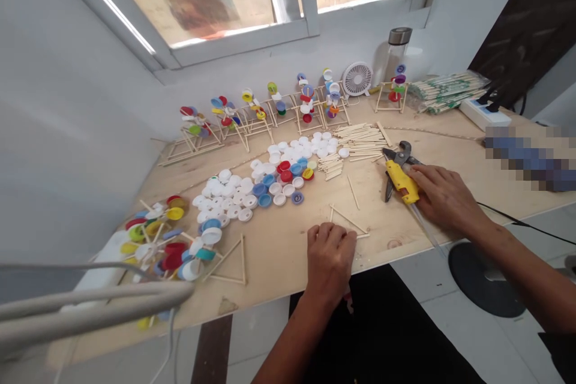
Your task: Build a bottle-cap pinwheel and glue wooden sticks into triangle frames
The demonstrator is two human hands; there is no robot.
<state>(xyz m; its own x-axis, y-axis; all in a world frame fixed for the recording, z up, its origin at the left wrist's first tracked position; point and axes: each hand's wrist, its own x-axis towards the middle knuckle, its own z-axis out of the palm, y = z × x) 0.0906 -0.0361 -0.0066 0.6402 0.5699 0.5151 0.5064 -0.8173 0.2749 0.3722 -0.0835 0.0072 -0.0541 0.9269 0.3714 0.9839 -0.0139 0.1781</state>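
Note:
My left hand (pixel 330 261) is at the table's front edge, fingers curled down over one corner of a triangle of thin wooden sticks (pixel 348 218). Its fingertips hide that corner. Farther right, my right hand (pixel 443 198) is closed at the side of a yellow glue gun (pixel 402 181), whose clear glue stick (pixel 426 229) pokes out over the table edge. Dark-handled pliers (pixel 400 156) lie just beyond the gun, partly under it. One loose stick (pixel 353 192) lies beyond the triangle. Another stick triangle (pixel 243 259) sits to the left.
White bottle caps (pixel 227 195) and coloured caps (pixel 285 175) cover mid-table beside a stick pile (pixel 360 141). Stick frames with cap wheels (pixel 306 105) line the wall, near a small fan (pixel 357 79). A power strip (pixel 485 114) stands right; a grey tube (pixel 135 300) crosses front left.

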